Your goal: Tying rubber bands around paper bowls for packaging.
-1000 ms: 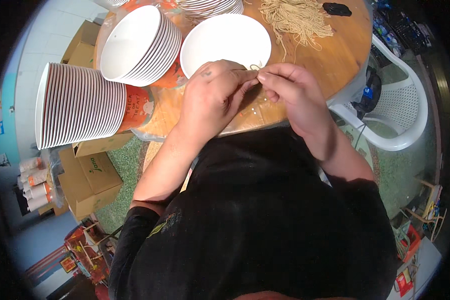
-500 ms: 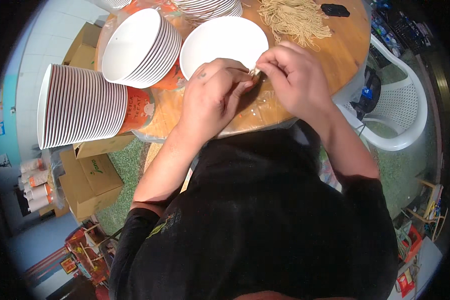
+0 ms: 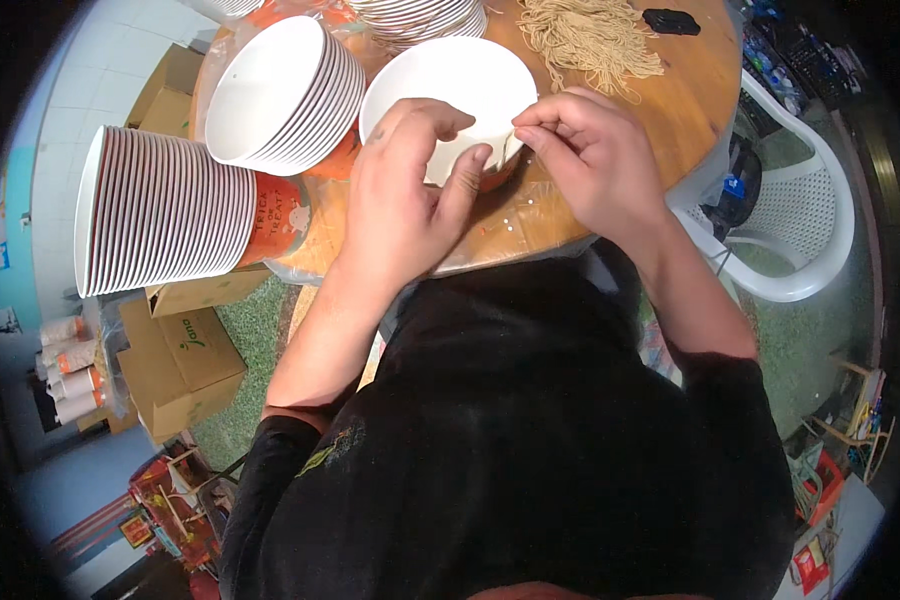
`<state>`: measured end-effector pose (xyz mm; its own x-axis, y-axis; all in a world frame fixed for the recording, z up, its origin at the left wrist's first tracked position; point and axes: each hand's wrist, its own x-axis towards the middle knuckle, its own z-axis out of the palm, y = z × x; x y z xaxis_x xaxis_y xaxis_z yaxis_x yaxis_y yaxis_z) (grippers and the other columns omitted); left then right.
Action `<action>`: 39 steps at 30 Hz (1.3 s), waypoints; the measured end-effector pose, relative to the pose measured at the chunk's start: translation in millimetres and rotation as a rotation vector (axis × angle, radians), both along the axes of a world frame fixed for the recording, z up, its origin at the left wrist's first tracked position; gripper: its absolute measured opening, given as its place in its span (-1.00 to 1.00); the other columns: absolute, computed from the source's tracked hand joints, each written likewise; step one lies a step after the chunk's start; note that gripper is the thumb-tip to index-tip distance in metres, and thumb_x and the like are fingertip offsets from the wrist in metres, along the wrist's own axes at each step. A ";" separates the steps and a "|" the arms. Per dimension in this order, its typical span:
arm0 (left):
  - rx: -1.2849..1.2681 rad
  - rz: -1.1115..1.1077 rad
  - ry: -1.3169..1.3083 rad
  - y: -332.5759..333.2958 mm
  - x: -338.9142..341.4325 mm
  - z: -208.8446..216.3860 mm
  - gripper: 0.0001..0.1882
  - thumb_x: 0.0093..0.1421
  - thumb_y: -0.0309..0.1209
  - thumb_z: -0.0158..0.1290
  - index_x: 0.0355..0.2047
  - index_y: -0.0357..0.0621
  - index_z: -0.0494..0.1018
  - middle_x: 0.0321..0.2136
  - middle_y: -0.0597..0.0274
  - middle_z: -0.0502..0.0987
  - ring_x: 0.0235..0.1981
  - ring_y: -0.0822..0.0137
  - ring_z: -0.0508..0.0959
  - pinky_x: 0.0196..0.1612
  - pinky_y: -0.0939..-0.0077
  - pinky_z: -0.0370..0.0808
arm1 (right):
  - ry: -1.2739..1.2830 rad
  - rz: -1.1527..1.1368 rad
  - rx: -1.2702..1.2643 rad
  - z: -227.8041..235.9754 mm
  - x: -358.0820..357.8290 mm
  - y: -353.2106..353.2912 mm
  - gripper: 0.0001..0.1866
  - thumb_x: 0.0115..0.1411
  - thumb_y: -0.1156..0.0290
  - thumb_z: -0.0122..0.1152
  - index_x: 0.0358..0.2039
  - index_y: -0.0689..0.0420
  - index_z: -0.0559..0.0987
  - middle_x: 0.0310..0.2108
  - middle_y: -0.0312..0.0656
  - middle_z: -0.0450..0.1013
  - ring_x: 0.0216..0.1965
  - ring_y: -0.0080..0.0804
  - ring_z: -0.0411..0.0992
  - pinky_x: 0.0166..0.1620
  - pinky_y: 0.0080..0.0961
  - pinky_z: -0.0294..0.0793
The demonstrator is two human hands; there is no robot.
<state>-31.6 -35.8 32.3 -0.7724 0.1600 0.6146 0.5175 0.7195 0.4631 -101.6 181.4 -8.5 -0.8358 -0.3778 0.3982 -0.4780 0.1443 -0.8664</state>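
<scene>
Pinching a thin cord (image 3: 507, 148) at the right rim of the white tub (image 3: 450, 75), seemingly to steady it, the right hand (image 3: 605, 165) faces the left hand (image 3: 395, 190), fingers wide at the tub's near-left.

Probably a home room doubling as a small workshop; can't tell for sure. Homey side: round wooden table (image 3: 695, 95) at 12 o'clock, white plastic chair (image 3: 825, 205) between 2 and 3, tiled wall (image 3: 80, 105) at 10, green speckled floor (image 3: 240, 375) between 8 and 9, cluttered reddish furniture (image 3: 170, 510) at 8. Workshop side: single bucket (image 3: 450, 70) at 12, stacked buckets (image 3: 165, 215) near 10, cord pile (image 3: 585, 45) at 1, cardboard box (image 3: 185, 365) between 8 and 9.
</scene>
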 end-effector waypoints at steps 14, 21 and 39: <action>-0.109 -0.003 -0.886 -5.9 -20.5 45.2 -0.74 0.53 -0.39 0.22 0.04 -0.36 0.66 -0.33 0.11 0.76 -0.25 0.40 0.74 -0.15 0.43 0.66 | 0.070 -0.050 0.103 6.8 21.1 5.3 -0.90 0.34 0.43 0.46 -0.19 0.15 0.73 -0.31 -0.18 0.60 -0.36 -0.31 0.61 -0.26 -0.38 0.59; 0.068 -0.076 -0.852 -5.4 -25.3 25.6 -0.76 0.43 -0.55 0.28 0.07 -0.35 0.67 -0.27 0.23 0.76 -0.26 0.51 0.70 -0.13 0.50 0.68 | 0.163 -0.065 0.096 5.5 25.5 5.4 -0.93 0.32 0.57 0.45 -0.19 0.20 0.74 -0.30 -0.18 0.63 -0.31 -0.38 0.64 -0.23 -0.47 0.62; 0.113 -0.110 -0.501 -12.9 -10.2 12.8 -0.83 0.39 -0.44 0.36 -0.07 -0.26 0.74 -0.30 0.18 0.79 -0.30 0.41 0.71 -0.15 0.43 0.67 | 0.270 0.027 0.244 28.8 2.0 4.2 -0.91 0.32 0.41 0.43 -0.24 0.13 0.71 -0.33 -0.10 0.59 -0.31 -0.06 0.64 -0.25 -0.18 0.59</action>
